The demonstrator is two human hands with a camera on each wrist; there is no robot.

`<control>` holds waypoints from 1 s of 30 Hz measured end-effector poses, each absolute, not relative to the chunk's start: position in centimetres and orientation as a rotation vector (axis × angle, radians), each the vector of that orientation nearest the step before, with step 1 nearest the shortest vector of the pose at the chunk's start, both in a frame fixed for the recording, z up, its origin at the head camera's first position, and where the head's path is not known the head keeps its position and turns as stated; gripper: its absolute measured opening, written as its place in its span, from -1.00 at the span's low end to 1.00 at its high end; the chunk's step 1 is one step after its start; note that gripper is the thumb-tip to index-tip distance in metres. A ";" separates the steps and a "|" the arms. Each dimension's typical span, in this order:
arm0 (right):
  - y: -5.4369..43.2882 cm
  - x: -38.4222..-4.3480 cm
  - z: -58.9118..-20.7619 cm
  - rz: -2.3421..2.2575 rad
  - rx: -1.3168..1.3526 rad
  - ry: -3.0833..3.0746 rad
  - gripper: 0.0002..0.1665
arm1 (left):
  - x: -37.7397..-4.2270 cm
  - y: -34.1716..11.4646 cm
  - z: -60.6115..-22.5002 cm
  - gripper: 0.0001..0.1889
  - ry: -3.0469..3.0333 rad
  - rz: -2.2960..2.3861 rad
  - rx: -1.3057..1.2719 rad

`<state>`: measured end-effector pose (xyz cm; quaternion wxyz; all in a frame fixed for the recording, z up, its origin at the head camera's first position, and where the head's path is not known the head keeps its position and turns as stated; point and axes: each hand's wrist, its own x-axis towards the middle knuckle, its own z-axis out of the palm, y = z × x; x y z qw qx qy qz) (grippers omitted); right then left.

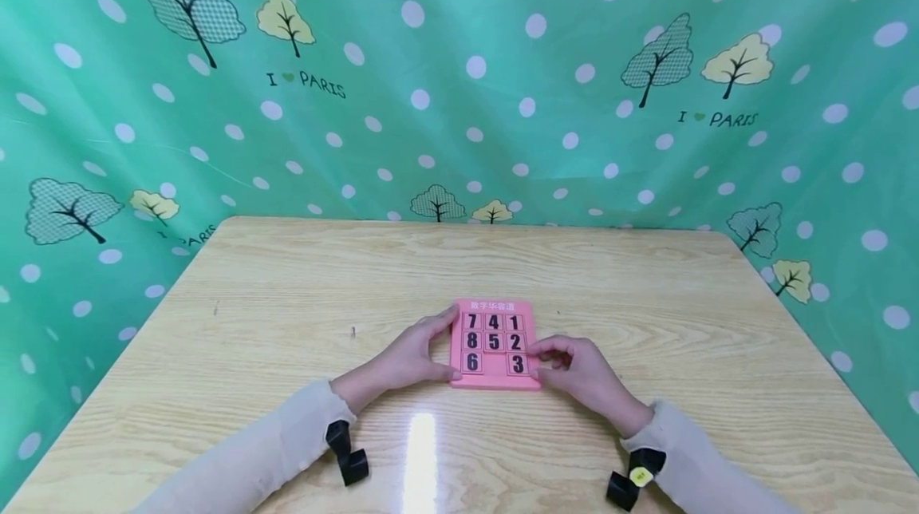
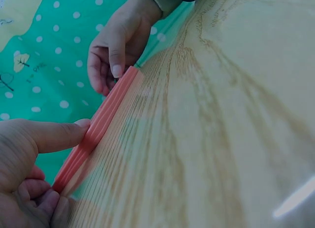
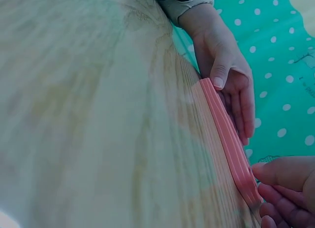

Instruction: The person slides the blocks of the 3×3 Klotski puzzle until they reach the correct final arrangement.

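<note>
A pink number sliding puzzle (image 1: 494,366) lies on the wooden table. Its tiles read 7 4 1, then 8 5 2, then 6 and 3 with a gap between them. My left hand (image 1: 405,354) holds the puzzle's left side, thumb at the lower corner and fingers near the upper one. At the right edge, beside tiles 2 and 3, my right hand (image 1: 585,374) grips with thumb and curled fingers. Both wrist views show the puzzle's pink side edge (image 2: 106,114) low over the tabletop, with a hand at each end.
The light wood table (image 1: 287,274) reaches back to a green curtain (image 1: 488,139) with white dots and printed trees. A bright light reflection (image 1: 420,458) shows on the near tabletop. Black wrist straps (image 1: 347,454) sit over the pale sleeves.
</note>
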<state>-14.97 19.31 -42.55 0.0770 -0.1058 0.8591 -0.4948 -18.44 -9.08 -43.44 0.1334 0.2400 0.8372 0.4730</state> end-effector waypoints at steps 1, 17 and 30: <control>19.3 -15.0 -42.6 -1.482 -0.324 2.578 -0.66 | -18.4 -9.1 -43.5 0.05 2.432 1.370 0.701; 19.0 -14.8 -42.9 -1.459 -0.334 2.644 -0.72 | -18.3 -9.0 -43.4 0.06 2.425 1.381 0.696; 19.0 -15.1 -43.5 -1.459 -0.388 2.662 -0.72 | -18.2 -9.1 -43.2 0.06 2.428 1.372 0.673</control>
